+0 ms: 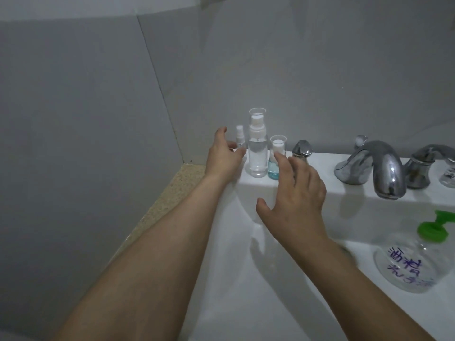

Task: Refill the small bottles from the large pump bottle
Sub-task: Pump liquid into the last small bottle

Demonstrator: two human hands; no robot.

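Three small bottles stand on the white sink ledge (320, 175) by the wall: a tiny clear spray bottle (67, 137), a taller clear pump bottle (257, 153) with a clear cap, and a short bottle with blue liquid (273, 166). My left hand (225, 153) reaches beside the tiny spray bottle, fingers loosely curved near it and holding nothing. My right hand (294, 193) hovers with spread fingers just in front of the blue bottle, not gripping it. The large clear pump bottle (408, 264), with a green pump top and purple handwriting, lies in the basin at right.
A chrome tap (379, 168) with two chrome handles (302, 148) (423, 166) stands along the ledge to the right. A speckled stone counter (172, 193) borders the sink on the left. Grey tiled walls close off the back and left.
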